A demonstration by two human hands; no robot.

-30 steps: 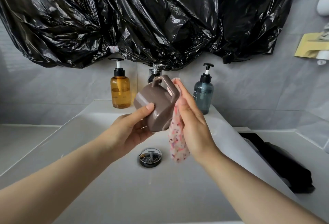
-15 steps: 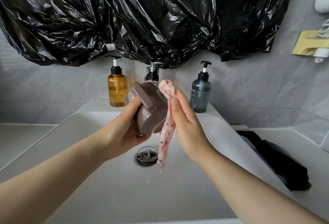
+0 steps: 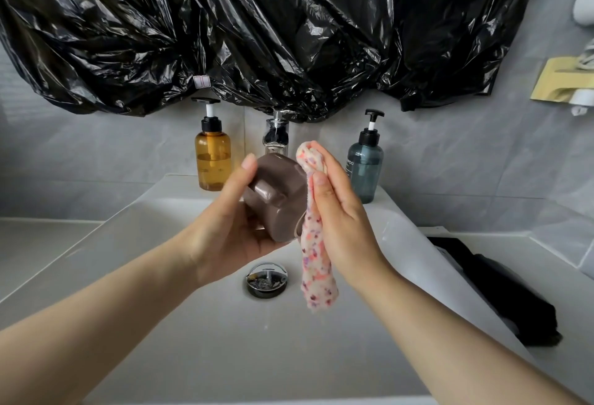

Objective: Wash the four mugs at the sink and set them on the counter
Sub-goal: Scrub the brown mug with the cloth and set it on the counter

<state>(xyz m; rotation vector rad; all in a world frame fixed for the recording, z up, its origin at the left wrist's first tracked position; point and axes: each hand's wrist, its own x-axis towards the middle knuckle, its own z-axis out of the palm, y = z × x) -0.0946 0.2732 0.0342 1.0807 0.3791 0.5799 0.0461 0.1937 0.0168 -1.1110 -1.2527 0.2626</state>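
Head view only.

Mug (image 3: 279, 199) is in the air over the sink (image 3: 154, 314), in front of the tap (image 3: 276, 134), lying on its side with the handle towards the camera. Left hand (image 3: 231, 234) grasps the mug body, thumb on top, fingers underneath, not through the handle. Right hand (image 3: 340, 221) pinches a speckled cloth (image 3: 316, 263) against the mug's right side; the cloth's tail hangs above the drain (image 3: 266, 279). No water seen running. Other three mugs not in view.

Risks, my read:
- Smooth, likely wet body held without the handle. A sideways scrub push could pop it out, and it drops into the basin and chips.
- Black item (image 3: 501, 292) sits on the right counter (image 3: 572, 301) by the sink's edge, which narrows the set-down room.
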